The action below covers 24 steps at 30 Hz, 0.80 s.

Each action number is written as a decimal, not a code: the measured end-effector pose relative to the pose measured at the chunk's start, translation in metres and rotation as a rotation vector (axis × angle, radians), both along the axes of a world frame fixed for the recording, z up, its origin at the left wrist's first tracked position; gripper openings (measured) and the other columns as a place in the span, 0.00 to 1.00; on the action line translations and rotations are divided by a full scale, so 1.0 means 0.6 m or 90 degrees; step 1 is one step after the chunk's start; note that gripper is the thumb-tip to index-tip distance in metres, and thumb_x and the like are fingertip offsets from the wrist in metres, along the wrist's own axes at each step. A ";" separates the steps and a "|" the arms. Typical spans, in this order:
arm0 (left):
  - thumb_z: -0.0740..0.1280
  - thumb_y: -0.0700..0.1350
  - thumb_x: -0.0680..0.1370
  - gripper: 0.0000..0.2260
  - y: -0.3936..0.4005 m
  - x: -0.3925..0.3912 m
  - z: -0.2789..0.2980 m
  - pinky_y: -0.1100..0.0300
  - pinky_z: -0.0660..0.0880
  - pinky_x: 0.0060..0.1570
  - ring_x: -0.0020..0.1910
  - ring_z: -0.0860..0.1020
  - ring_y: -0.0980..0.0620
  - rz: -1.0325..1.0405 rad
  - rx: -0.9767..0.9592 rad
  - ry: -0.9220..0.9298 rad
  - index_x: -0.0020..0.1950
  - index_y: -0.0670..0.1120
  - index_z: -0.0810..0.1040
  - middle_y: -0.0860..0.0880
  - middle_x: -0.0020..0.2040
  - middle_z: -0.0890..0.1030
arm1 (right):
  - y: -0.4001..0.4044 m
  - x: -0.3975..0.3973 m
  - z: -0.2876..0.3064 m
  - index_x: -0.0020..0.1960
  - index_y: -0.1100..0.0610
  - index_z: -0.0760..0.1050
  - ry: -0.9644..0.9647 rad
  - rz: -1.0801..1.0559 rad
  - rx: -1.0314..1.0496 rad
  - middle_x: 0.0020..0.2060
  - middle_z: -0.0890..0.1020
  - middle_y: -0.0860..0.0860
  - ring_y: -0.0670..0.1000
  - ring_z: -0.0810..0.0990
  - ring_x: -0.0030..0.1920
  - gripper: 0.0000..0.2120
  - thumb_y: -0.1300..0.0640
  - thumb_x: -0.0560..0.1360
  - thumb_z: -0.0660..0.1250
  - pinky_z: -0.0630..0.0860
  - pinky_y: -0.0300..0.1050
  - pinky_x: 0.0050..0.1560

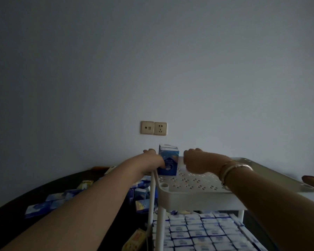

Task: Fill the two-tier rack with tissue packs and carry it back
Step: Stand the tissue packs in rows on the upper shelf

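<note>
L hand gripped upright tissue pack at rack top's far-left corner; R hand curled, empty. Pack cd topple off edge if nudged.

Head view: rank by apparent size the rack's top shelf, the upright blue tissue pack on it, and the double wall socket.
1. Top shelf, by far the largest.
2/3. Upright blue tissue pack and double wall socket look about alike; the pack is taller, the socket wider, and the socket lies farther back, so I won't rank them.
</note>
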<state>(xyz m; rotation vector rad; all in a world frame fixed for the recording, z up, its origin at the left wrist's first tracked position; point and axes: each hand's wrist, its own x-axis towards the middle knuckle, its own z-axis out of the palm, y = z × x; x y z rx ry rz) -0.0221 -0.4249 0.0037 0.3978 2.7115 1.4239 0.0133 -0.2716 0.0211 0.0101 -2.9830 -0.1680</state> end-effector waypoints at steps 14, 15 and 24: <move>0.60 0.37 0.80 0.22 -0.262 0.094 -0.030 0.62 0.65 0.60 0.65 0.68 0.52 0.105 0.367 0.169 0.73 0.49 0.66 0.49 0.73 0.65 | -0.261 0.095 0.047 0.59 0.56 0.69 0.251 0.254 -0.299 0.54 0.75 0.53 0.53 0.74 0.55 0.15 0.63 0.72 0.59 0.72 0.48 0.56; 0.60 0.37 0.80 0.21 -0.280 0.098 -0.045 0.63 0.65 0.57 0.60 0.69 0.54 0.117 0.375 0.174 0.72 0.49 0.66 0.50 0.70 0.68 | -0.287 0.088 0.033 0.59 0.56 0.69 0.242 0.254 -0.323 0.54 0.75 0.53 0.53 0.74 0.55 0.15 0.63 0.72 0.60 0.72 0.47 0.54; 0.59 0.38 0.80 0.20 -0.383 0.041 -0.265 0.62 0.64 0.56 0.64 0.69 0.54 0.240 0.349 0.086 0.71 0.52 0.68 0.52 0.69 0.69 | -0.415 -0.044 -0.226 0.64 0.61 0.66 0.067 0.103 -0.433 0.62 0.71 0.58 0.59 0.70 0.63 0.18 0.61 0.75 0.61 0.71 0.52 0.61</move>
